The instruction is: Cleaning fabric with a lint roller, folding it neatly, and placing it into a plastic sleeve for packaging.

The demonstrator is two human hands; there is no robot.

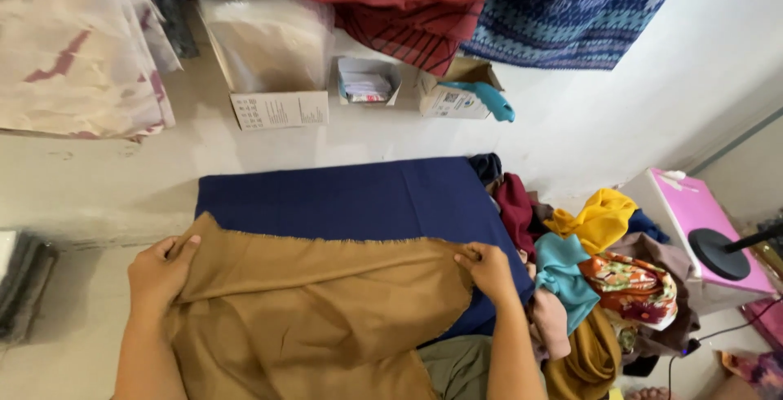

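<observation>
A tan-brown cloth (310,302) lies spread over a navy blue cloth (359,200) on the floor in front of me. My left hand (159,274) grips the brown cloth at its far left corner. My right hand (489,269) pinches the same frayed far edge at the right corner. Both hands hold the edge flat against the navy cloth. An olive-green piece (457,367) shows under the brown cloth near my right forearm.
A heap of coloured fabrics (603,278), yellow, teal, maroon and floral, lies at the right. A pink-topped box (701,220) with a black stand stands beyond it. Cardboard boxes (277,106) and a teal tool (489,98) sit by the wall, under hanging cloths (571,8).
</observation>
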